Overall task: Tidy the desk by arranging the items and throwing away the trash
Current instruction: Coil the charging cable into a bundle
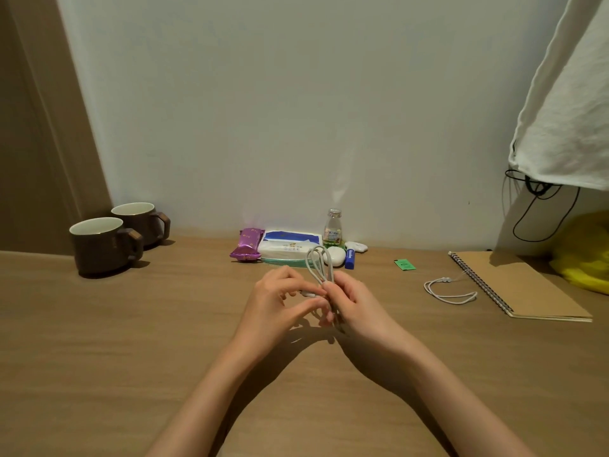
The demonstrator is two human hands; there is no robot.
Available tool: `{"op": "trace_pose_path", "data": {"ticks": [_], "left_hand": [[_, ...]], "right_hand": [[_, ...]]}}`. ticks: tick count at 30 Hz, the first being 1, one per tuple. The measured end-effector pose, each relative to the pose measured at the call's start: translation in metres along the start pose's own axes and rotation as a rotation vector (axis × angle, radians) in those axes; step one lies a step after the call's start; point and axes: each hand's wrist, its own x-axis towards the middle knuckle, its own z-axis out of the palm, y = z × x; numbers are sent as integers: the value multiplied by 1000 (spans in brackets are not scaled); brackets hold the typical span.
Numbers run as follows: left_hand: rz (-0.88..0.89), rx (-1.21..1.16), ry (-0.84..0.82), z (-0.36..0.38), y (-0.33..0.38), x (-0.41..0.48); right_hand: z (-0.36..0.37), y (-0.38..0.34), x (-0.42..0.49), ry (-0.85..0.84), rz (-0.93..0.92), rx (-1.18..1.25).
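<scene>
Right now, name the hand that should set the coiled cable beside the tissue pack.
Right, probably: the right hand grips the whole coiled cable; the left hand only pinches its end.

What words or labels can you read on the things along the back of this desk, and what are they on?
"Vaseline", it seems, in white letters down the blue tube; it is blurred, so not certain.
Small bottle: label print too small to read.
Tissue pack: print too small to read.
Purple wrapper: gold marks, blurred.
Green packet: dark marks, unreadable.
</scene>
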Motion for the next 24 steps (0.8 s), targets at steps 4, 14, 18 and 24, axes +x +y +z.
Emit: {"op": "trace_pose_path", "data": {"ticks": [4, 14, 18, 24], "left_hand": [[28, 30, 12, -1, 1, -2], [165, 344, 133, 6, -5, -3], [316, 528, -50, 11, -10, -4], [311, 614, -233, 17, -19, -6]], "right_hand": [[-3, 1, 1, -10, -67, -37], [-16, 1, -3, -123, -104, -218], [-22, 3, -4, -220, -72, -193], [-28, 2, -7, -294, -53, -241]]}}
